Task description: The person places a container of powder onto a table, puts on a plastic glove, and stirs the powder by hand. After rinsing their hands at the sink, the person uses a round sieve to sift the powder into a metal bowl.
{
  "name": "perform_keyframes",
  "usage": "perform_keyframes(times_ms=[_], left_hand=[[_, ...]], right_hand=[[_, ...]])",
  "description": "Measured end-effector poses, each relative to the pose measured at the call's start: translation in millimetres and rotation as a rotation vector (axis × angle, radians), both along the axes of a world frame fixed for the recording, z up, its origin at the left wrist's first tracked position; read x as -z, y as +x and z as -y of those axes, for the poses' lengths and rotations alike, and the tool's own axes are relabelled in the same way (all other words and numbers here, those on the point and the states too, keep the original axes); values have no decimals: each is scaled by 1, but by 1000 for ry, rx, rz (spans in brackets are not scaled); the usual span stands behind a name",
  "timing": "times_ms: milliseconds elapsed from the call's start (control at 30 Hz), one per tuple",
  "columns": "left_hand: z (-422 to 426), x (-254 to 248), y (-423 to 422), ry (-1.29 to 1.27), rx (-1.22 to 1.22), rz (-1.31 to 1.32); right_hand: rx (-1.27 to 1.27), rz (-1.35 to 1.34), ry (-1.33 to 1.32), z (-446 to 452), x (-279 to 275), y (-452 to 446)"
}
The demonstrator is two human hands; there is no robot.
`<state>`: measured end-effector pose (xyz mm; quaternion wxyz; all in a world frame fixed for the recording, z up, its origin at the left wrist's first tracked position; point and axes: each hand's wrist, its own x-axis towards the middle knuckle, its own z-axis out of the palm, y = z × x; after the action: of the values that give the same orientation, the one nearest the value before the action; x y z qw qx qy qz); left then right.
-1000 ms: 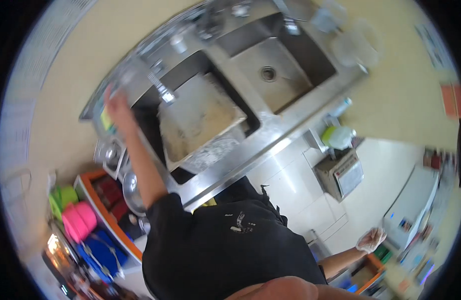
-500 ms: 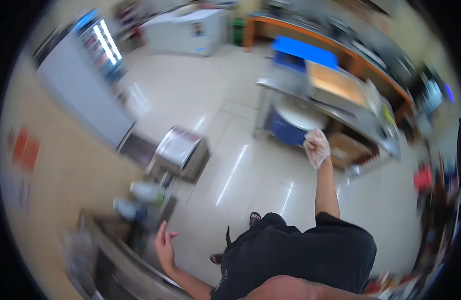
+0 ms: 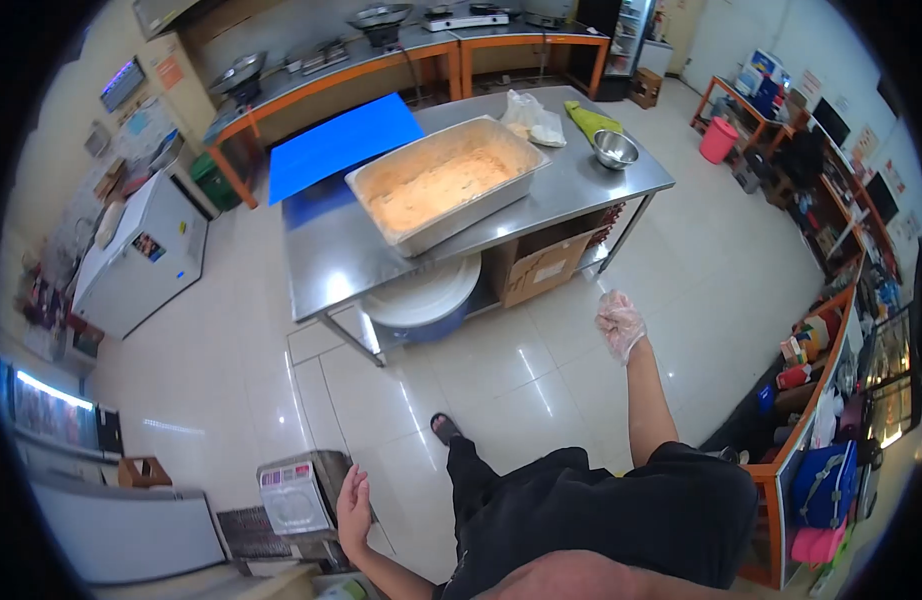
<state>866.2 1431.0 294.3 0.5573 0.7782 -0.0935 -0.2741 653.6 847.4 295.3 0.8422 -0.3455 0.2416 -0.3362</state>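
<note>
My left hand (image 3: 354,512) is bare and open, its fingers stretched out and slightly apart, low in the view beside a weighing scale (image 3: 293,496). A thin clear plastic glove covers my right hand (image 3: 620,325), which hangs over the floor just off the near right corner of the steel table (image 3: 366,278). Its fingers are curled in; whatever they may hold is hidden. On the table stands a deep metal pan (image 3: 461,215) with an orange-tan powdery coating mix (image 3: 446,188) in it. Neither hand touches the table or the pan.
A blue board (image 3: 343,145), a plastic bag (image 3: 534,118), a green cloth (image 3: 591,122) and a metal bowl (image 3: 615,150) share the tabletop. Underneath are a large tub (image 3: 426,292) and a cardboard box (image 3: 549,268). A chest freezer (image 3: 146,255) stands left; orange-edged shelving (image 3: 821,380) lines the right.
My view has swung left to right, bringing the steel table and its pan to the centre. My body has turned toward the table. Both hands keep about the same shape.
</note>
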Motion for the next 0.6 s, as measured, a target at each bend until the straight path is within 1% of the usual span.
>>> perform_keyframes(times_ms=[33,133,200,300,367,400,433,533,600], left_hand=[[13,9,21,-9,11,-6],[59,35,88,-46,38,10],[93,43,136,-40,37,21],[168,22,205,-50,65,45],[224,-10,240,-77,71,67],[250,-26,256,-86,85,78],[276,-33,275,-135,99,82],[356,-38,305,-196,45,153],[404,-31,317,-174,-3,203]], right_hand=[[2,7,8,7,-1,10],[178,-163,17,42,-15,49],[243,-154,10,77,-13,72],[326,-148,-43,147,-28,93],[384,-135,-74,178,-37,105],[405,-128,-88,190,-53,111],[434,-124,-106,204,-59,118],[503,-152,-96,269,-66,131],[555,-172,-46,341,-52,140]])
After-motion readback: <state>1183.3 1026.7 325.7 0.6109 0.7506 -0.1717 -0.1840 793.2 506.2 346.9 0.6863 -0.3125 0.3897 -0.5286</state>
